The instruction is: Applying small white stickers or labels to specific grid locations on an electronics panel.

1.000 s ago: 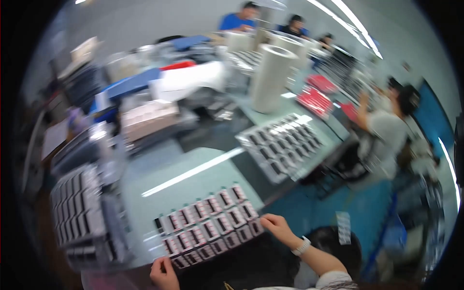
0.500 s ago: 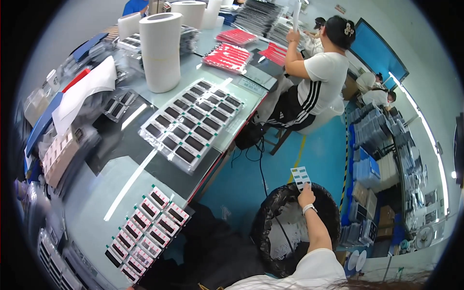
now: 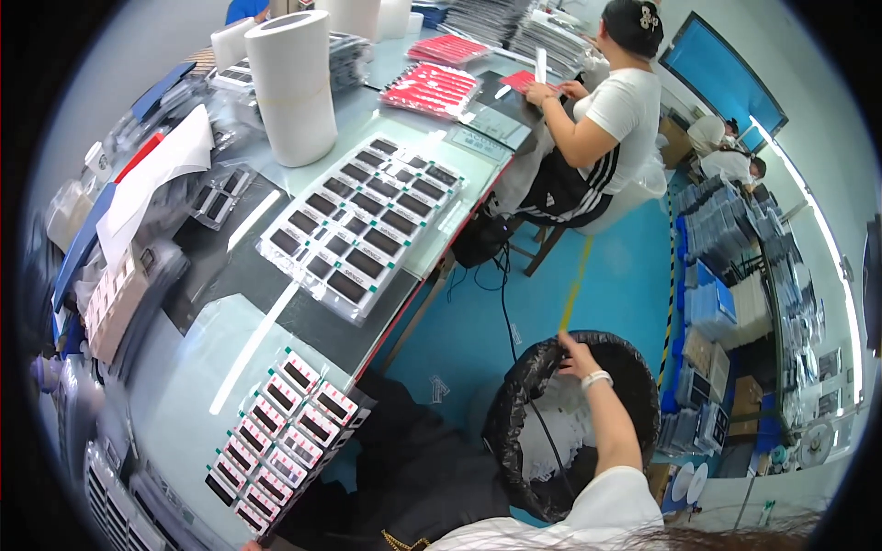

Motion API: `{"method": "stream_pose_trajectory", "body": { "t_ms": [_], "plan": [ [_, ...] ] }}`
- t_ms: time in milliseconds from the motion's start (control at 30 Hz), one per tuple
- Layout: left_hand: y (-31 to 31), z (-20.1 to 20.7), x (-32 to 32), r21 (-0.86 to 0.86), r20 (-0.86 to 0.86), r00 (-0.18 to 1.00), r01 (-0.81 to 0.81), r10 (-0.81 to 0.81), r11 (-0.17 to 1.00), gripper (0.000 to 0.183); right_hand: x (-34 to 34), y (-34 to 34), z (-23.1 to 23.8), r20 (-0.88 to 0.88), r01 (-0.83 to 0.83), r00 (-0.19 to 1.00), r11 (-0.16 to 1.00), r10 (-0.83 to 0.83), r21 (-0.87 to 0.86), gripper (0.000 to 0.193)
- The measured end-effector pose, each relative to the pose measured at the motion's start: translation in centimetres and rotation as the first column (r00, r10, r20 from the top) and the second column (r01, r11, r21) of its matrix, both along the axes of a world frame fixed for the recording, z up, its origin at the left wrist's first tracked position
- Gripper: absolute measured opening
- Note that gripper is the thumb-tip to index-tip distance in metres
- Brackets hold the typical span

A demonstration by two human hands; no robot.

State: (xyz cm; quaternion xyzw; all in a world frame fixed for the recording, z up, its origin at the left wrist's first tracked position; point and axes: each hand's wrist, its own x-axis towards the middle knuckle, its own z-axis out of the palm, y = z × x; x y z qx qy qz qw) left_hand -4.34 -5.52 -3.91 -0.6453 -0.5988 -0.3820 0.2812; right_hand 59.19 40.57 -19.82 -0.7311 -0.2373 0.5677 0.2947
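My right hand point(image 3: 579, 360) is over the far rim of a round bin point(image 3: 503, 413) lined with a black bag. Its fingers are stretched out and apart, and no card shows in them. White scraps point(image 3: 549, 432) lie inside the bin. Only a sliver of my left hand point(image 3: 251, 545) shows at the lower edge, by the near end of a stack of sheets point(image 3: 280, 441). Small white cards with dark windows and pink and green marks cover that stack. The left fingers are hidden.
Beyond lies a larger packed sheet of dark-windowed cards point(image 3: 367, 216), with a white roll point(image 3: 292, 92) behind it. Red packs point(image 3: 432, 89) are farther back. A co-worker point(image 3: 611, 119) sits at the table's right. Shelves with stacked packs point(image 3: 717, 303) line the right side.
The small card that my right hand held above the bin is no longer in it, and the fingers have spread. The co-worker has lowered both hands to the table.
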Motion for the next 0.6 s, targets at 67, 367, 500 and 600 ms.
{"method": "stream_pose_trajectory", "body": {
  "t_ms": [67, 367, 500, 600],
  "plan": [
    [6.2, 3.3, 5.0, -0.718, 0.507, 0.351, -0.334, 0.788, 0.611, 0.026, 9.0, 0.2, -4.2, 0.124, 0.118, 0.978, 0.938, -0.166, 0.326, 0.044],
    [3.8, 2.2, 3.2, -0.614, 0.318, 0.556, -0.496, 0.768, 0.614, 0.028, 1.7, 0.6, -4.3, 0.387, -0.143, 0.919, 0.981, 0.083, 0.129, 0.032],
    [3.0, 3.5, 3.7, -0.614, 0.303, 0.529, -0.527, 0.792, 0.588, 0.028, -5.4, 0.7, -1.9, 0.482, -0.439, 0.802, 0.895, 0.351, 0.078, 0.046],
    [1.4, 0.8, 1.1, -0.639, 0.218, 0.561, -0.537, 0.799, 0.551, 0.027, -7.7, 0.7, -1.0, 0.619, -0.588, 0.635, 0.809, 0.463, -0.002, 0.062]
  ]
}}
